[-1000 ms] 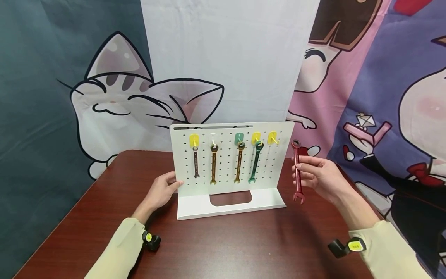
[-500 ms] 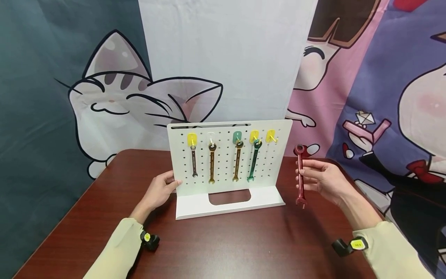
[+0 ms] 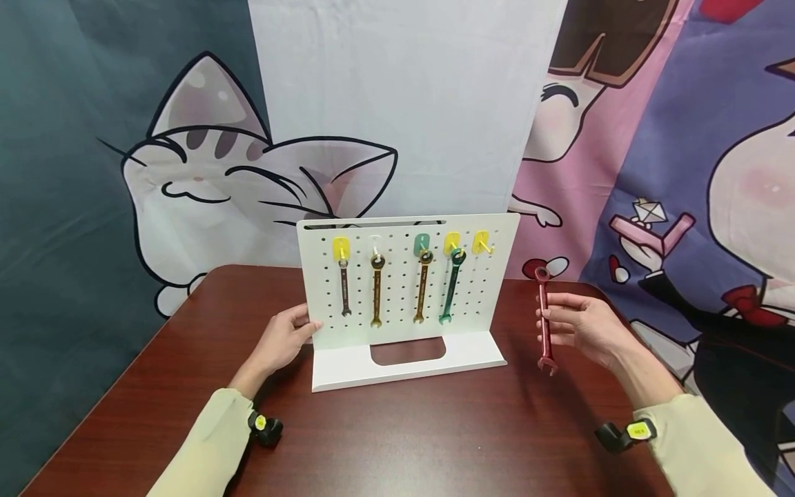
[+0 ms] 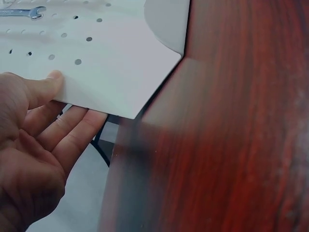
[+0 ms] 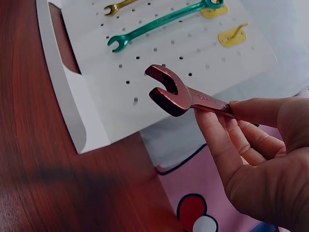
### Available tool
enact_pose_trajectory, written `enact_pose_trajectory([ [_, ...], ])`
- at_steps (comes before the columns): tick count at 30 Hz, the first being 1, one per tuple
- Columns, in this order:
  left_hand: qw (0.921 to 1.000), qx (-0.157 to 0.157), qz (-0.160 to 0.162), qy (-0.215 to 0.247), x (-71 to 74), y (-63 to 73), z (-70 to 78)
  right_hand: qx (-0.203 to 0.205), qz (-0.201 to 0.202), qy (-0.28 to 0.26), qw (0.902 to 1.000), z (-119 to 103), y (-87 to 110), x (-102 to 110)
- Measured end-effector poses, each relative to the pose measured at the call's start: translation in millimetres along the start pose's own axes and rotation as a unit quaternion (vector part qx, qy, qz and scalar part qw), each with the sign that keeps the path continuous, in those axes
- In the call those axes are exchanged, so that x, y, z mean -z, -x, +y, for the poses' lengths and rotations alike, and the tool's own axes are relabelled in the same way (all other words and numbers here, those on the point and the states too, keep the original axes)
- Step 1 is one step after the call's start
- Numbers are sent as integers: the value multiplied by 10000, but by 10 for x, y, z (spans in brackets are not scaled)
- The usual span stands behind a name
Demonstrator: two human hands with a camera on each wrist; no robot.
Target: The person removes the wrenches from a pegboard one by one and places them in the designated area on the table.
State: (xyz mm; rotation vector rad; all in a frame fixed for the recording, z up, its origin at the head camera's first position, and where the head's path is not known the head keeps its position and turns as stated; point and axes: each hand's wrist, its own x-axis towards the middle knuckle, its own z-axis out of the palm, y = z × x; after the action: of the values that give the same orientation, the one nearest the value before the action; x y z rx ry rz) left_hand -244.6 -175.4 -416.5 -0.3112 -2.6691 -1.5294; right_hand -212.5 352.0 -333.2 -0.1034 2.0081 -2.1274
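A red combination wrench is pinched between the thumb and fingers of my right hand, held upright to the right of the pegboard, apart from it. Its open end points toward the camera in the right wrist view. My left hand grips the left edge of the white pegboard, thumb in front and fingers behind. On the board hang a small silver wrench, two gold-brown wrenches, one left and one right, and a green wrench. The rightmost yellow hook bears nothing.
The pegboard's white base stands on a dark red wooden table. Behind it hangs a cartoon-printed cloth. Black wrist cameras sit on the left sleeve and right sleeve.
My right hand has moved the red wrench slightly right and down, away from the pegboard. The left hand keeps its hold on the board's edge. The view has shifted slightly.
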Motion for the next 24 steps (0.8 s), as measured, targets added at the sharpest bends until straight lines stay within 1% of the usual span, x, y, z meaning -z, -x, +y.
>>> enact_pose_trajectory([
  [9, 10000, 4, -61, 19, 14, 4, 15, -164, 64, 25, 9998, 55, -23, 147],
  [17, 10000, -30, -66, 0, 37, 14, 6, -405, 253, 337, 9983, 147, -30, 308],
  [24, 10000, -43, -53, -31, 59, 28, 0, -512, 329, 322, 9976, 217, -27, 428],
])
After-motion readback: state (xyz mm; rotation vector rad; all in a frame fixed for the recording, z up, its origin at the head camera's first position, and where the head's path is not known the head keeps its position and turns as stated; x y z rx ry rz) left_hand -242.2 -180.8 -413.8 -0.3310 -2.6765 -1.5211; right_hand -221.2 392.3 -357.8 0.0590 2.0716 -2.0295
